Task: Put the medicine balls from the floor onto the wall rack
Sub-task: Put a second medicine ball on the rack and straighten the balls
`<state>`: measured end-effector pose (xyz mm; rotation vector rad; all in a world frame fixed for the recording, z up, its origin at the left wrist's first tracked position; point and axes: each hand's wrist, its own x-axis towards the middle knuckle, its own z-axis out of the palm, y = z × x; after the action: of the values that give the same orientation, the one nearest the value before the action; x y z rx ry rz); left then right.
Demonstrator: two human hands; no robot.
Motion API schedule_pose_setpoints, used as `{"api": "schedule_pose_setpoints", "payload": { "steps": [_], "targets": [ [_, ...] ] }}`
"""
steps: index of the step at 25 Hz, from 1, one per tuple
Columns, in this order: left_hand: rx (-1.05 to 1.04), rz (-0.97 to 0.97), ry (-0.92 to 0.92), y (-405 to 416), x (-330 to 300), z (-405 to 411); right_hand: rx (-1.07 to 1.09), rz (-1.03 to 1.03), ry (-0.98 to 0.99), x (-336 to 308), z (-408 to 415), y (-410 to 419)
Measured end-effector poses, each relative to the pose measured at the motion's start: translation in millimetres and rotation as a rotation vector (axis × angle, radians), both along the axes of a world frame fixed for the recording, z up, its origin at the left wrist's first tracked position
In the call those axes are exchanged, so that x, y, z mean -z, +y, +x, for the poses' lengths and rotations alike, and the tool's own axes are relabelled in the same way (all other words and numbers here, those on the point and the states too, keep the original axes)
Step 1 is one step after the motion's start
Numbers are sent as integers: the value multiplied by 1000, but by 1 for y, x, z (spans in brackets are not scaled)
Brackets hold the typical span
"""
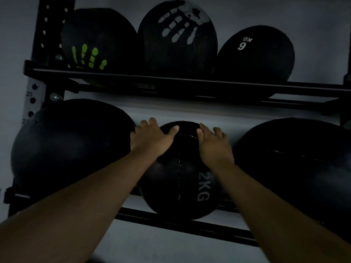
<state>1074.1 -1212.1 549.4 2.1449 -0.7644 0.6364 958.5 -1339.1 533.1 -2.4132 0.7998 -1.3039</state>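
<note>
Both palms flat on the 2KG ball (pixel 180 179), left hand (pixel 152 138) and right hand (pixel 214 147) spread open, pressing it on the lower rack rail (pixel 171 223), between two bigger balls.

2 big balls (pixel 72 149) (pixel 296 168) flank the 2KG ball (pixel 180 177) — side gaps look tight, wall (pixel 190 112) clear above.

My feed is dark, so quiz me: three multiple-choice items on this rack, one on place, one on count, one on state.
1. Where is the 2KG ball?
A. upper shelf
B. lower shelf, between two bigger balls
C. floor

2. How many balls sit on the upper shelf?
A. two
B. three
C. five

3. What are the hands doing?
A. both rest on the 2KG ball
B. one grips the rack
C. both hang free

B: it sits on the lower rails. B: three show above. A: left hand and right hand lie on its top.
</note>
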Motion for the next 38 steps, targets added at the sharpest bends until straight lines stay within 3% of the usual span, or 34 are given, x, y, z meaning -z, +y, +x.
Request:
{"api": "schedule_pose_setpoints", "payload": {
  "steps": [2, 5, 8, 11, 14, 16, 18, 19, 23, 26, 29, 32, 35, 38],
  "targets": [
    [231, -84, 121, 1, -7, 15, 83, 59, -203, 33, 9, 31],
    [484, -116, 219, -7, -10, 21, 84, -44, -223, 55, 21, 46],
    [389, -101, 254, -10, -10, 26, 37, -130, -133, 19, 21, 13],
    [89, -44, 279, -8, 6, 20, -255, -186, 108, -22, 10, -32],
    [-68, 17, 144, -6, 18, 1, -346, -190, 204, -40, 14, -48],
    [206, -79, -16, 2, 30, 1, -269, -219, 126, -37, 16, -39],
    [511, -101, -164, 14, 47, 3, -238, -166, -121, -13, 6, -26],
    [567, -112, -203, 16, 56, 6, -227, -147, -228, 8, -1, -19],
    [508, -202, -221, 5, 54, 11, -155, -237, -217, 64, -8, 2],
    [459, -251, -74, -7, 27, 7, -182, -214, -221, 16, 4, -18],
    [285, -203, 133, -18, 13, -3, -318, -146, -38, -23, 9, -41],
    [159, -140, 172, -23, 15, -12, -367, -151, 103, -33, 12, -52],
    [126, -180, 80, -21, 18, -14, -284, -75, -114, -20, 5, -39],
    [129, -173, 40, -23, 19, -12, -162, -65, -345, 45, -9, -10]
  ]
}}
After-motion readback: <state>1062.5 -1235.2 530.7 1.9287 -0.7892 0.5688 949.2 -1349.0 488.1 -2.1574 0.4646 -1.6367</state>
